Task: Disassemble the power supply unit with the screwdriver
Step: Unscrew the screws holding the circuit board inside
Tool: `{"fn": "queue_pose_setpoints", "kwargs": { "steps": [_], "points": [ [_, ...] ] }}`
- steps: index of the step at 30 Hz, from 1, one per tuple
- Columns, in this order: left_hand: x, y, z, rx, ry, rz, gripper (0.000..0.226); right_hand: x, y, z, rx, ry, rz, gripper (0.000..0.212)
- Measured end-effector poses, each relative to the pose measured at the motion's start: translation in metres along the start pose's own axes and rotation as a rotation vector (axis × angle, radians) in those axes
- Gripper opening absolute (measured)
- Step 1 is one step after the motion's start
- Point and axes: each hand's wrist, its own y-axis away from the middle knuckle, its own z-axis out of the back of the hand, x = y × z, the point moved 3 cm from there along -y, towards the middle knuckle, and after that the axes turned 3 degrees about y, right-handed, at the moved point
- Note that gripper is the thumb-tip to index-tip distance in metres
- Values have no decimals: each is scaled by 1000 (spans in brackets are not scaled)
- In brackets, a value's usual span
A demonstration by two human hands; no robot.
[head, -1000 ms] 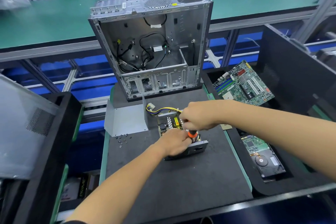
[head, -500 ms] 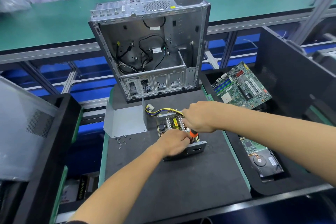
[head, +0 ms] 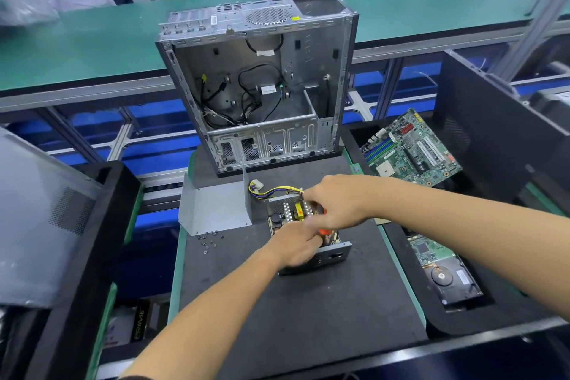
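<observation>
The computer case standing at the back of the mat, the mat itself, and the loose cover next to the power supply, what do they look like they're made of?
Computer case: bare sheet metal, probably steel; dull silver with punched vents and folded edges.
Mat: looks like dark foam or rubber; matte, scuffed, no shine.
Loose cover: thin grey sheet metal, bent at a sharp angle, flat satin finish.

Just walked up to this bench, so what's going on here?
A person is taking apart an opened power supply unit on the black mat. Their right hand grips an orange-handled screwdriver over its internals, and their left hand steadies the unit. Its metal cover and loose screws lie alongside.
</observation>
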Motion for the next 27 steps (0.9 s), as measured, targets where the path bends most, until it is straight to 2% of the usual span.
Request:
{"fn": "queue_pose_setpoints", "kwargs": {
  "steps": [1, 3, 8, 12, 14, 16, 19, 22, 26, 27],
  "points": [
    [0, 0, 0, 4, -12, 10, 53, -2, -1, 1, -3, 67, -51, 38],
    [2, -1, -1, 5, -23, 23, 53, -2, -5, -1, 8, 140, -66, 41],
    [0, -1, 0, -7, -22, -7, 53, 1, -2, -1, 61, -11, 91, 14],
    [1, -2, 0, -7, -23, 6, 55, 3, 1, 3, 93, -119, 132, 27],
    [2, -2, 0, -9, -17, 7, 55, 5, 1, 2, 96, -138, 143, 26],
    [2, -1, 0, -5, 0, 6, 53, 8, -1, 0, 58, -70, 120, 15],
    [1, -1, 0, 16, 1, 18, 49, 8, -4, 2, 2, 197, -12, 37],
    [1, -1, 0, 9, -22, 29, 51, 12, -9, 1, 13, 333, 23, 32],
    [1, -1, 0, 10, -53, 29, 56, 11, -9, 0, 41, 99, 69, 12],
    [2, -2, -1, 9, -50, 26, 55, 10, -7, 1, 61, 55, 96, 15]
  ]
}}
